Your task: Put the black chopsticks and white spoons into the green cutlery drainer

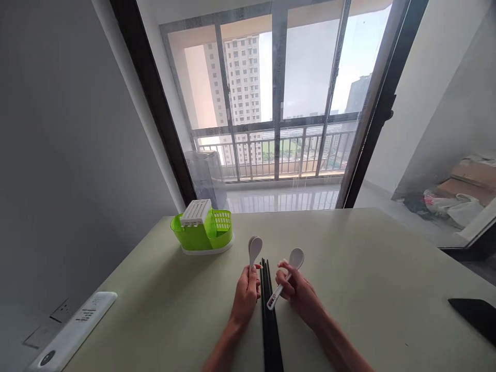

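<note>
My left hand (247,287) is closed around the handles of white spoons (254,249); their bowls point up and overlap, so more than one seems to be there. In my right hand (297,291) is another white spoon (296,257), held tilted, with its bowl at the upper right and a red mark near the handle's lower end. Black chopsticks (267,294) lie lengthwise on the table between my hands. Farther back on the left stands a green cutlery holder (194,237) with a white slotted top and a white base.
The pale table (344,279) reaches back to a glass door. A white power strip (77,330) lies along the left edge. At the right edge is a dark flat object (475,314). Beyond the glass on the right are cardboard boxes (470,181) and bags.
</note>
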### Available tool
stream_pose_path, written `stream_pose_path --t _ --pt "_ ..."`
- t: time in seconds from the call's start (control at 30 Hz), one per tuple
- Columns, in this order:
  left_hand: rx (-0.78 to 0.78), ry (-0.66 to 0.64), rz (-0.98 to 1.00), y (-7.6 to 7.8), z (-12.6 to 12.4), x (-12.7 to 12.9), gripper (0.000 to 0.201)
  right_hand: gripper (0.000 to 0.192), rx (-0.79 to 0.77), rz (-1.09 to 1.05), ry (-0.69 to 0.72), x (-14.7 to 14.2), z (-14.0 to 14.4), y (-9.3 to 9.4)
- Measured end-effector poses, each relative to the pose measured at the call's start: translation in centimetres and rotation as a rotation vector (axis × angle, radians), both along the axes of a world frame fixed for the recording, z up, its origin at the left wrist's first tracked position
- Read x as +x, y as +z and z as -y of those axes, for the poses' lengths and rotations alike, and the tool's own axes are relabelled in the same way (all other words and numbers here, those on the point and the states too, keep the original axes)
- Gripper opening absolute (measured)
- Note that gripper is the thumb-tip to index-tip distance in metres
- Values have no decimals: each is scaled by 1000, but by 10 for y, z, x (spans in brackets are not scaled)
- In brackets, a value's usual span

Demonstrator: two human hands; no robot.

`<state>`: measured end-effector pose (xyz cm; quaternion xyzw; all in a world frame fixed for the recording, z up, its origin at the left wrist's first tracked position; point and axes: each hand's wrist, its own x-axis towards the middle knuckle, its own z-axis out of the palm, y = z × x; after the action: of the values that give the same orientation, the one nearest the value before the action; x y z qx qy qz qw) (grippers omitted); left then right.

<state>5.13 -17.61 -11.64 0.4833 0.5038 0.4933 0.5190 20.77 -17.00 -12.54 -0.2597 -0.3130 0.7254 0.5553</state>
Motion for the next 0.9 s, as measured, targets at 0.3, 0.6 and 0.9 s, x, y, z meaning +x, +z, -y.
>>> stream_pose_path --t 0.3,0.6,0.9 --pt "-12 -6 9 3 5 3 62 51 120 162 105 -1 4 -1" --pt "-7 -132 73 2 9 10 54 48 185 209 94 -9 8 0" --pt "98 -251 -57 17 22 11 51 51 204 297 32 -6 11 9"
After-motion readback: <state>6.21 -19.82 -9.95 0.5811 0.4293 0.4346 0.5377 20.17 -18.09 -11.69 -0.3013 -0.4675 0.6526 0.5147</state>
